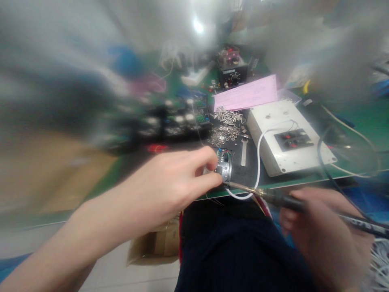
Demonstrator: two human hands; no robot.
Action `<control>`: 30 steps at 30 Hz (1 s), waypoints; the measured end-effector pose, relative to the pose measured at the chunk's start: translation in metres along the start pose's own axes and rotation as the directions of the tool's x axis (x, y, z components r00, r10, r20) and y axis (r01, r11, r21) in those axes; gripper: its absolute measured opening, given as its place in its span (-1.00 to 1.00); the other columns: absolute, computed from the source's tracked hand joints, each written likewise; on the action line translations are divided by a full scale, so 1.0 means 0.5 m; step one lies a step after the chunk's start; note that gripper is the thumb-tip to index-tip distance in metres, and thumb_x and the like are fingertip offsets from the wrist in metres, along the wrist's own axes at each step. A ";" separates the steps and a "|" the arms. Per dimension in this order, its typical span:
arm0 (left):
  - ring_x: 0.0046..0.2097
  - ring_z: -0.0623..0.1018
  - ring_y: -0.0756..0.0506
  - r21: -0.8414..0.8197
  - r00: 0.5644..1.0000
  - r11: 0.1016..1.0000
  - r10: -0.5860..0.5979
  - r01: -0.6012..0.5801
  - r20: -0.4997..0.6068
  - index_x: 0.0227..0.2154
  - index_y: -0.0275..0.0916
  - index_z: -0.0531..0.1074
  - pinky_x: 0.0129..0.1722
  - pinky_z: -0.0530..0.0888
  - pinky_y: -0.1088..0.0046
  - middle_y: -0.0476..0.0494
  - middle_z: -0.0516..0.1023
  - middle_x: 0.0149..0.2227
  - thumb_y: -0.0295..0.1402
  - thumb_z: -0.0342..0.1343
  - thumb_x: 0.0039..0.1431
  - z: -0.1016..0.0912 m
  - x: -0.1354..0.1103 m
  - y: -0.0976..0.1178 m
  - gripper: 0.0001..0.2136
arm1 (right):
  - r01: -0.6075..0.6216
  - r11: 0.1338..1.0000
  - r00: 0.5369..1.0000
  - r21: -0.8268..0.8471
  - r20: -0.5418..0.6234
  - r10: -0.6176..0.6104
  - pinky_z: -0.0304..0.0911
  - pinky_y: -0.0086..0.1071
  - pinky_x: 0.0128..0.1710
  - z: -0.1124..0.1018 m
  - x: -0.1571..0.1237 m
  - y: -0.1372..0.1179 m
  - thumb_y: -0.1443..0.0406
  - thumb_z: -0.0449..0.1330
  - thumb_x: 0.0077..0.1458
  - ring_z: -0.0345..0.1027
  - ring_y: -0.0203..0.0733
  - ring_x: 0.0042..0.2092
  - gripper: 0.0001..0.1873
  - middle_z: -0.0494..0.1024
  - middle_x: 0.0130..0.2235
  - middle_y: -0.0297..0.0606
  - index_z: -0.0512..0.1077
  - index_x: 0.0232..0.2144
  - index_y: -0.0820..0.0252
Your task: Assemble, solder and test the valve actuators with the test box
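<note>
My right hand (328,235) is wrapped around the black handle of a soldering iron (273,197). The iron points left, and its thin metal tip reaches the near edge of a small metal-framed circuit board module (225,165). My left hand (179,178) is over the left part of this module, thumb and index finger bent in a pinch. Those fingers hide whatever lies between them. Green and dark parts show on the module's upper face. A white cable (258,162) loops past the iron's tip towards the module.
A white box (291,142) with a black and red terminal panel stands right of the module. Loose screws (227,116), washers (225,134) and a flat wrench (244,152) lie behind it. Pink paper (246,93) and a black dial unit (233,75) are farther back. More modules (176,119) blur leftward.
</note>
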State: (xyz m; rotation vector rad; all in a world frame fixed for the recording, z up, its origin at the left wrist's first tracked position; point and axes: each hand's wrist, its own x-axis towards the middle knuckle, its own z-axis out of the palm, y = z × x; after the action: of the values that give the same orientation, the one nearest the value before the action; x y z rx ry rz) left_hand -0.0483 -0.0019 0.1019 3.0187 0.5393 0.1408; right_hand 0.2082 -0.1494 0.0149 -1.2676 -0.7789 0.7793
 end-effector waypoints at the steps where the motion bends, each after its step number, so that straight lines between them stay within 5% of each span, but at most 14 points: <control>1: -0.27 0.44 0.00 -0.041 1.000 0.999 -0.005 0.006 0.023 -0.01 -0.18 0.49 -0.32 0.33 0.46 -0.12 0.48 -0.07 -0.51 0.04 0.43 0.002 -0.002 -0.008 -0.80 | 0.003 1.000 1.000 0.017 -0.010 -0.003 0.32 -0.33 -0.70 0.001 0.000 0.000 0.28 0.31 0.17 0.38 -0.14 -0.60 -0.85 0.54 -0.55 -0.32 0.70 -0.28 -0.06; 8: -0.30 0.37 0.05 -0.119 0.999 0.993 0.024 -0.021 0.024 -0.08 -0.16 0.49 -0.37 0.24 0.46 -0.08 0.39 -0.11 -0.37 0.09 0.47 0.008 0.002 -0.033 -0.90 | -0.010 0.995 0.996 0.101 0.090 0.001 0.41 -0.35 -0.64 -0.004 0.003 0.009 0.31 0.29 0.21 0.46 -0.15 -0.57 -0.82 0.60 -0.51 -0.34 0.68 -0.19 -0.02; 30: -0.26 0.42 0.04 -0.280 0.995 0.960 0.052 -0.025 0.090 -0.05 -0.14 0.50 -0.32 0.34 0.52 -0.10 0.38 -0.10 -0.41 0.08 0.46 0.003 0.017 -0.050 -0.87 | -0.031 0.994 0.993 0.102 0.117 0.019 0.43 -0.34 -0.62 -0.010 0.005 0.012 0.31 0.29 0.25 0.50 -0.13 -0.54 -0.82 0.62 -0.48 -0.32 0.68 -0.16 -0.02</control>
State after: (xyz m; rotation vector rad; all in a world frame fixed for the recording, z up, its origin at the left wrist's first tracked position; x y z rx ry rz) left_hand -0.0486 0.0243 0.0989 2.7449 0.4130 0.0660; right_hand 0.2134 -0.1492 0.0083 -1.1492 -0.8067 0.9083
